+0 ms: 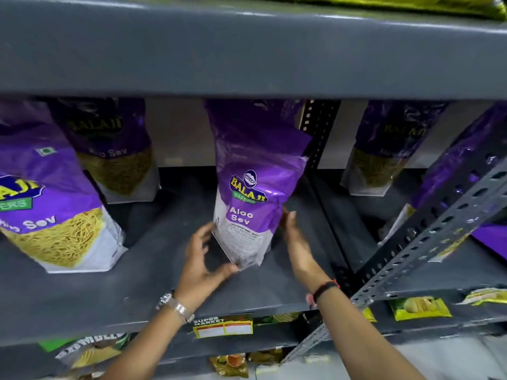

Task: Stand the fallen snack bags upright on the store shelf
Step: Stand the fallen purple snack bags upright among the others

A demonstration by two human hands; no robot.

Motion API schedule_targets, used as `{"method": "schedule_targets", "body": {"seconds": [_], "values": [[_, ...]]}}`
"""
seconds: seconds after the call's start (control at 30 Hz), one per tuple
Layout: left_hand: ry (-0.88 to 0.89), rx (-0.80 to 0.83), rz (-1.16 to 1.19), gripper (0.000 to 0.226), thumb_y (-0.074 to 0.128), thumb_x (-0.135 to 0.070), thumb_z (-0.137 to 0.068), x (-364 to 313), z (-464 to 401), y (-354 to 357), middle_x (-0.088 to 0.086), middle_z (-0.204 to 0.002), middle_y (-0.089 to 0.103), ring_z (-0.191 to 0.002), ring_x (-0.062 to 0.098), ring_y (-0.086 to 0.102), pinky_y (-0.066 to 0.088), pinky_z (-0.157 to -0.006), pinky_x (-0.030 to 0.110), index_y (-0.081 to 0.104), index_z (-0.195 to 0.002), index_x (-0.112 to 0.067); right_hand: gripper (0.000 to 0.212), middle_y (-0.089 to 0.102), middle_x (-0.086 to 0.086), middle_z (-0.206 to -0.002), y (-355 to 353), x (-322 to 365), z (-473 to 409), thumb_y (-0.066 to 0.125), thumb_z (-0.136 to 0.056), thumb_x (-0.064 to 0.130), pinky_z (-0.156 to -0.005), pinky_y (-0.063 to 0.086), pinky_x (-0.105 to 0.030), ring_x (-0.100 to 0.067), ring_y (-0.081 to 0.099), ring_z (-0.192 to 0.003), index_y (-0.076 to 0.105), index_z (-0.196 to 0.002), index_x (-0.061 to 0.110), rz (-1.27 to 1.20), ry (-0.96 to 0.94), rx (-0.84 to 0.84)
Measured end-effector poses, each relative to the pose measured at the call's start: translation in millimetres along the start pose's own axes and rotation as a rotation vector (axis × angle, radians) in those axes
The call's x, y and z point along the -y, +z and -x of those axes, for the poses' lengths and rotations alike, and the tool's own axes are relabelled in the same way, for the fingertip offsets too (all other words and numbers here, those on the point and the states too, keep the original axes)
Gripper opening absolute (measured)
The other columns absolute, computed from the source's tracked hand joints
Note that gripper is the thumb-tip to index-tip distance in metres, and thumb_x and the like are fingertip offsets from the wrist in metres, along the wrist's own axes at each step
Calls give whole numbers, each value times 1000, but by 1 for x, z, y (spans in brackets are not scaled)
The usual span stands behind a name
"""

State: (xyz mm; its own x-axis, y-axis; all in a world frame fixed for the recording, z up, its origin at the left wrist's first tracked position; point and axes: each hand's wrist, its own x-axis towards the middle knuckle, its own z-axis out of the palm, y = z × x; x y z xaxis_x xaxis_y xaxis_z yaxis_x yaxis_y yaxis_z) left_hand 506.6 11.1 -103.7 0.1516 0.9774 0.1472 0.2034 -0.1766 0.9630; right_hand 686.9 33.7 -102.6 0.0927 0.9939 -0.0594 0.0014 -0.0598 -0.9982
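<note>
A purple and white Aloo Sev bag stands upright in the middle of the grey metal shelf, its back side facing me. My left hand cups its lower left corner, with the thumb under the bottom edge. My right hand lies flat against the bag's lower right side. Both hands touch the bag. Another purple sev bag stands at the front left, and one more stands behind it.
A perforated metal upright slants across the right side. Beyond it stand more purple bags. The shelf above overhangs the bag tops. A price label hangs on the shelf's front edge, with yellow snack packs below.
</note>
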Motion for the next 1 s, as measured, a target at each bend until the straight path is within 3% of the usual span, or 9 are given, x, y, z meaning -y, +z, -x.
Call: {"method": "schedule_targets", "body": {"seconds": [0.1,0.2,0.33,0.43,0.5,0.6,0.8,0.9,1.0], "values": [[29,145,-77,133,58,-83,-34,0,-2,14,3,-147,10,-138,19,15,21,-115,39,5,-136,-15,44,48,27,-117,9,-1,6,17,-89,55,-80,36,6,26,47,-96,56,-104,43,15,14,131],[-20,198,-75,147,59,-83,-29,-1,-17,3,-3,-150,-2,-139,9,2,11,-115,24,-13,-137,-14,62,37,30,-134,18,-13,32,21,-75,77,-101,27,-1,17,34,-123,35,-126,45,2,-57,86],[-8,97,-142,145,65,-78,-29,5,-15,3,1,-152,9,-140,17,9,15,-116,44,-3,-139,-14,61,10,23,-146,10,-15,28,21,-86,60,-96,13,5,14,12,-131,9,-138,32,32,-109,-127],[-35,31,-101,121,79,-52,-39,8,-14,18,3,-142,34,-129,13,35,32,-106,21,16,-136,-14,53,2,12,-150,3,-2,2,13,-92,39,-100,9,-4,2,5,-134,4,-142,22,45,-48,-50],[-50,25,-50,87,76,-31,-52,11,-24,13,-3,-123,50,-111,8,49,39,-89,5,32,-126,-16,59,9,13,-151,7,3,-5,13,-87,48,-99,17,2,4,13,-135,14,-142,25,9,-53,45],[-66,110,-37,55,71,-10,-70,18,-38,-13,-4,-113,55,-102,-3,53,43,-91,13,41,-116,-19,65,32,17,-145,8,-12,8,24,-82,66,-104,27,-5,14,29,-128,28,-138,32,16,-114,50],[-118,204,-54,66,64,-1,-75,35,-42,-31,4,-130,45,-120,15,42,31,-103,29,29,-127,-20,100,19,13,-152,-11,-34,15,71,-62,57,-113,22,-34,-4,19,-138,11,-139,34,292,-115,40],[-156,195,-138,75,71,-5,-69,39,-42,-19,0,-124,46,-113,11,43,36,-89,7,28,-131,-14,79,41,16,-135,-12,-37,3,77,-67,33,-116,18,-45,-13,34,-130,30,-130,27,509,-152,50],[-157,60,-238,68,72,-7,-69,38,-42,-9,7,-124,51,-108,14,46,37,-87,20,35,-126,-8,59,55,-6,-127,-11,-40,-1,76,-69,25,-112,23,-50,-26,42,-123,44,-118,16,579,-139,-17]]}}
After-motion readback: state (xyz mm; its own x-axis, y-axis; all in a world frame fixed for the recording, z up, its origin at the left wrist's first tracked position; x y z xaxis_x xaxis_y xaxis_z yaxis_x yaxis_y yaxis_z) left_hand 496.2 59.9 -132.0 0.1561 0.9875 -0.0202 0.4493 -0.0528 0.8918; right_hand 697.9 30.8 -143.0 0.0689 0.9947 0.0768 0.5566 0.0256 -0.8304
